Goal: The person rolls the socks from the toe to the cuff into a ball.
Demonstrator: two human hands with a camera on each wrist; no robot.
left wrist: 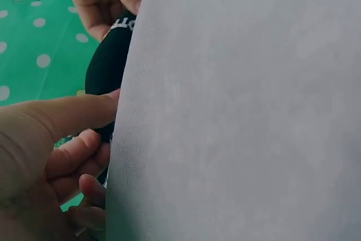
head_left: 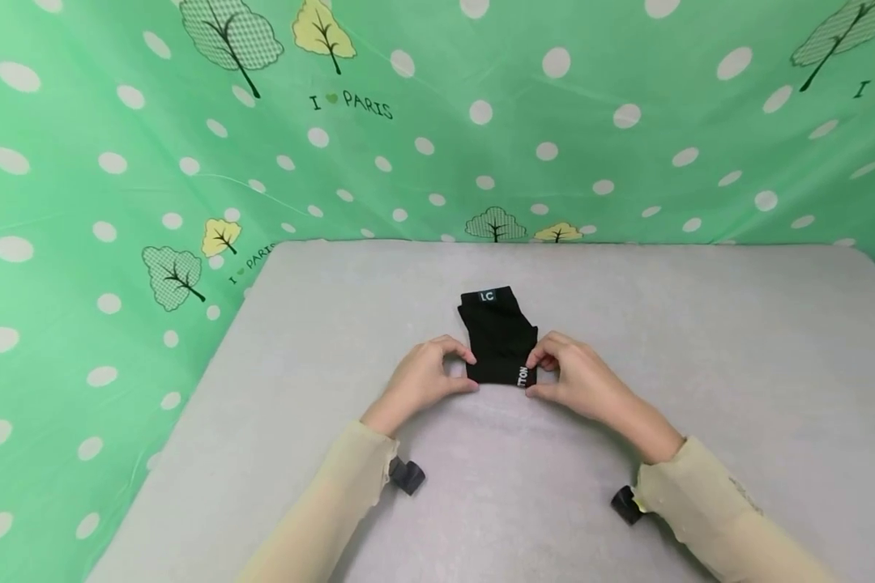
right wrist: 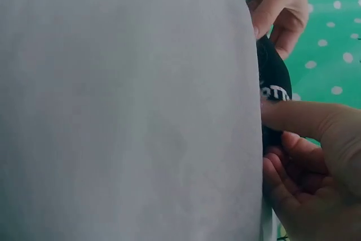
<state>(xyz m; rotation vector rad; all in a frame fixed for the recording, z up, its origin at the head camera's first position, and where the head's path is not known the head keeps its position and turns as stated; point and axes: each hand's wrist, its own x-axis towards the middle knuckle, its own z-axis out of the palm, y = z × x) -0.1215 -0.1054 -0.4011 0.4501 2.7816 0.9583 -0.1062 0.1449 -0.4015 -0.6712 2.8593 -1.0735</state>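
Observation:
A folded black sock lies on the grey surface in the head view, with an LC label at its far end and white lettering at the near right corner. My left hand pinches its near left edge between thumb and fingers. At the near right edge, beside the lettering, my right hand pinches it the same way. Both wrist views show the thumbs on the near side of the black fabric, which bulges between the hands; much of the sock is hidden there behind the grey surface and fingers.
The grey padded table top spreads out on all sides of the hands. Behind it and to the left hangs a green dotted cloth with tree prints. Dark devices are fixed at both sleeves.

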